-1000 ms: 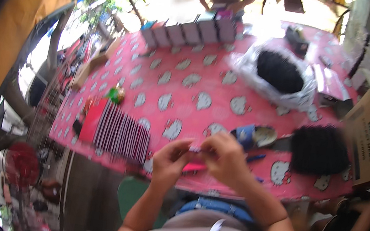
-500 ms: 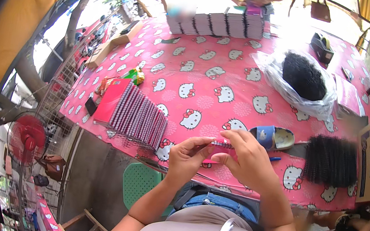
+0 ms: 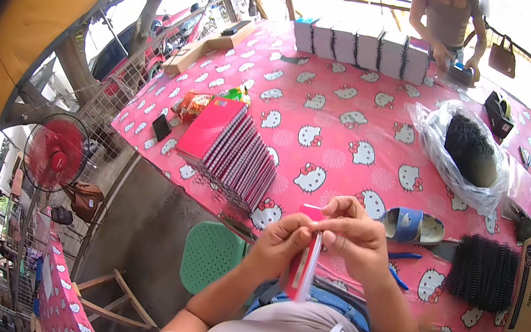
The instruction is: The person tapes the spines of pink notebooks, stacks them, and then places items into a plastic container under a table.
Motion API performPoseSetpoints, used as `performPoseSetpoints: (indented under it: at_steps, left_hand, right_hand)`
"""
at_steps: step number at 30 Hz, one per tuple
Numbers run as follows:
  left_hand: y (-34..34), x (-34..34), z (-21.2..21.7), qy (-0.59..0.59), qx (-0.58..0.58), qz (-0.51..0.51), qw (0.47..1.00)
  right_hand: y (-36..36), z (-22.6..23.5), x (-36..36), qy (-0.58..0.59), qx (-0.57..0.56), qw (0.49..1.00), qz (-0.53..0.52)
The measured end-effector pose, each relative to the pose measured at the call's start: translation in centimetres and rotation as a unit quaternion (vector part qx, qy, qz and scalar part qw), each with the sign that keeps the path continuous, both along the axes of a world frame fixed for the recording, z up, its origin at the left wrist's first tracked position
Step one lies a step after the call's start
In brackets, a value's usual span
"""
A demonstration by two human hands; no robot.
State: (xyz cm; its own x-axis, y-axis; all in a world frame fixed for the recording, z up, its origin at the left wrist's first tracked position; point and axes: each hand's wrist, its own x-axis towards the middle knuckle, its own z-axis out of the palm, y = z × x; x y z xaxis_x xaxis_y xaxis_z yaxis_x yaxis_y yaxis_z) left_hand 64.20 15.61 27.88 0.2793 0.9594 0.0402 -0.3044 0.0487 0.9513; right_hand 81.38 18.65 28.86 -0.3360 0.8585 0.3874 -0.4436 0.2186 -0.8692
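Pink-covered notebook (image 3: 300, 269) is standing on edge at the near table edge, both the left hand (image 3: 280, 236) and right hand (image 3: 357, 237) pinching its top, with 1 finished fanned stack (image 3: 234, 154) lying left and black coils (image 3: 483, 271) waiting right.

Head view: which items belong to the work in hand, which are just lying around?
In hand: pink notebook, held by left hand and right hand; pink notebook stack; black spiral coils.
Lying about: tape roll, phone, snack packet.
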Motion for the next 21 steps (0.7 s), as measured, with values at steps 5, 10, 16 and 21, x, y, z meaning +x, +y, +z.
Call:
performPoseSetpoints:
  at_steps: [5,10,16,21]
  left_hand:
    - [0.9,-1.2,1.1,0.161,0.151,0.035,0.975]
    - [1.9,-1.1,2.3,0.267,0.272,-0.006,0.925]
    - [1.7,1.0,2.7,0.525,0.464,0.129,0.702]
    - [-0.4,-0.4,3.9,0.511,0.423,0.243,0.708]
  right_hand:
    - [0.1,0.9,1.0,0.002,-0.126,0.987,0.1]
    - [0.7,2.4,3.0,-0.137,-0.184,0.96,0.161]
    - [2.0,-0.6,3.2,-0.194,-0.214,0.951,0.108]
    - [-0.9,-1.5,-0.8,-0.173,0.031,0.983,-0.059]
